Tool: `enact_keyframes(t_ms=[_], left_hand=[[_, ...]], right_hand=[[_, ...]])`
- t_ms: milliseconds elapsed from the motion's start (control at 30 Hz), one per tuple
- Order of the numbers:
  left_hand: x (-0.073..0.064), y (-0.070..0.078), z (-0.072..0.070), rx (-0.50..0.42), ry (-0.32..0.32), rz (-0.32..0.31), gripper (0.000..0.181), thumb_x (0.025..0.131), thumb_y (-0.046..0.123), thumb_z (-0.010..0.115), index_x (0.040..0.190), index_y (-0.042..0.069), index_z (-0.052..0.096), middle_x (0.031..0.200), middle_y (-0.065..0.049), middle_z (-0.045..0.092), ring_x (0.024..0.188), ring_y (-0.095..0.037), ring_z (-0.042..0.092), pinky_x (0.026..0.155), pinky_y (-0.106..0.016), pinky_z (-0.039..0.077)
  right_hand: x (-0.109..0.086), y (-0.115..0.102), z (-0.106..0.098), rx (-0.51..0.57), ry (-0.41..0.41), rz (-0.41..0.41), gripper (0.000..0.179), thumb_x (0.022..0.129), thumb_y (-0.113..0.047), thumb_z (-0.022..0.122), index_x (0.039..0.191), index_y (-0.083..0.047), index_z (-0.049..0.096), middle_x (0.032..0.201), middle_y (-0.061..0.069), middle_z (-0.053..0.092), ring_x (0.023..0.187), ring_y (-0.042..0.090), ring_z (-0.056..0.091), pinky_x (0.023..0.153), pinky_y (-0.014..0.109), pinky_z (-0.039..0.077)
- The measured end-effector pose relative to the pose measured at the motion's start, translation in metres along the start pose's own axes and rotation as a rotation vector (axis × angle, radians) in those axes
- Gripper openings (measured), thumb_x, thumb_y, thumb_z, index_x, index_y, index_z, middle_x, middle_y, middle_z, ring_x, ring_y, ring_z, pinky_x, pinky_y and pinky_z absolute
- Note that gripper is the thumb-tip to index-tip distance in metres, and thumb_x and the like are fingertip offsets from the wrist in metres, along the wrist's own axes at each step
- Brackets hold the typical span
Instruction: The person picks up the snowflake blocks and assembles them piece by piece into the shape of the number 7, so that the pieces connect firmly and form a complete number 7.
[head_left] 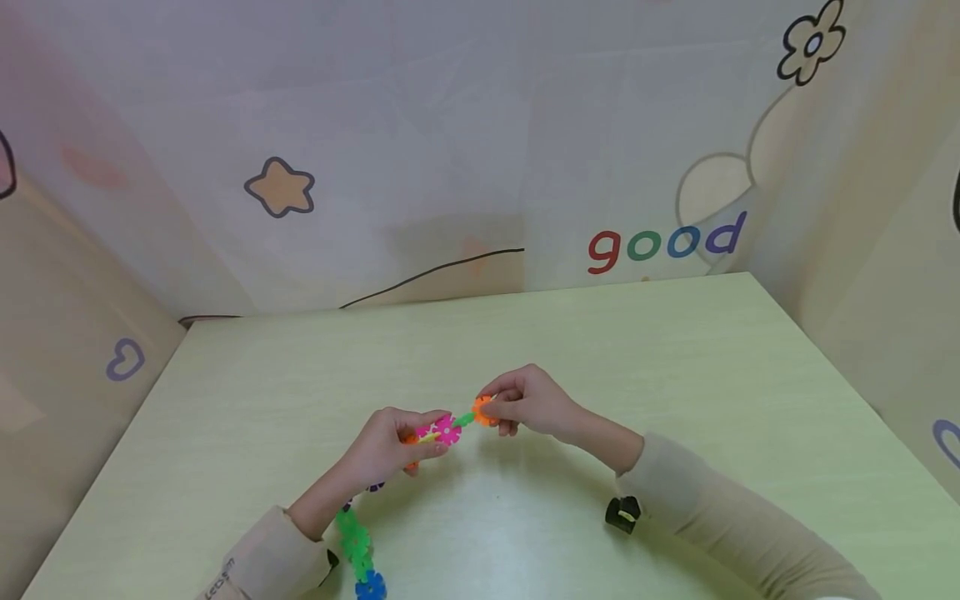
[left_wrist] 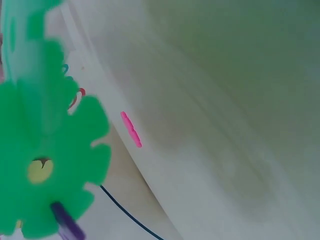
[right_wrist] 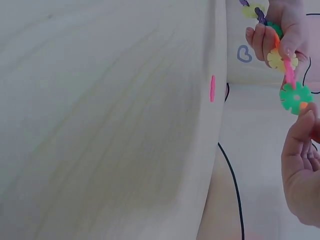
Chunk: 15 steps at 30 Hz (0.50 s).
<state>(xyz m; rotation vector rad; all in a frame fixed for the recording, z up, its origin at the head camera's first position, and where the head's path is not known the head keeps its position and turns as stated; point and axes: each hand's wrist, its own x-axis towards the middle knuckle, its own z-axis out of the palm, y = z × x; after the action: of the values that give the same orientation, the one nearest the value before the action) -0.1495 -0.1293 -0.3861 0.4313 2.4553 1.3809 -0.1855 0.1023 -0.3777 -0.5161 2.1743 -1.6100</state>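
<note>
A chain of notched, flower-shaped plastic discs runs between the hands and on below the left one. In the head view the left hand (head_left: 382,446) grips the chain near a pink disc (head_left: 447,430), with orange and yellow discs partly hidden by its fingers. The right hand (head_left: 536,404) pinches an orange disc (head_left: 483,410) at the chain's end, which meets a green disc (head_left: 464,420). Below the left wrist hang green discs (head_left: 355,537) and a blue disc (head_left: 371,586). Close to the left wrist camera, a large green disc (left_wrist: 65,145) fills one side.
Both hands are above a pale green table (head_left: 600,350). A printed cloth (head_left: 450,125) stands behind and at the sides. A small black object (head_left: 622,514) sits under the right cuff. A short pink strip (right_wrist: 212,88) shows in both wrist views.
</note>
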Motion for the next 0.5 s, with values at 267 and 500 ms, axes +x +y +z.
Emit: enact_keyframes(t_ms=[267,500], left_hand=[[0.0006,0.0026,0.0008,0.013,0.012,0.006,0.045,0.077,0.019,0.073,0.118,0.006,0.061,0.048,0.0,0.043,0.045,-0.034,0.051,0.038,-0.021,0.027],[0.0004,0.0028,0.0045,-0.006,0.016,-0.013,0.044,0.076,0.015,0.073,0.118,0.007,0.061,0.046,0.002,0.038,0.045,-0.037,0.049,0.038,-0.02,0.026]], right_hand=[[-0.002,0.0026,0.0032,0.033,0.037,0.011,0.019,0.084,-0.004,0.063,0.099,0.008,0.064,0.071,0.012,0.065,0.053,0.024,0.058,0.055,0.031,0.053],[-0.0029,0.0004,0.0029,0.029,0.034,-0.031,0.022,0.084,-0.003,0.062,0.103,0.009,0.063,0.07,0.01,0.064,0.05,0.016,0.054,0.054,0.028,0.051]])
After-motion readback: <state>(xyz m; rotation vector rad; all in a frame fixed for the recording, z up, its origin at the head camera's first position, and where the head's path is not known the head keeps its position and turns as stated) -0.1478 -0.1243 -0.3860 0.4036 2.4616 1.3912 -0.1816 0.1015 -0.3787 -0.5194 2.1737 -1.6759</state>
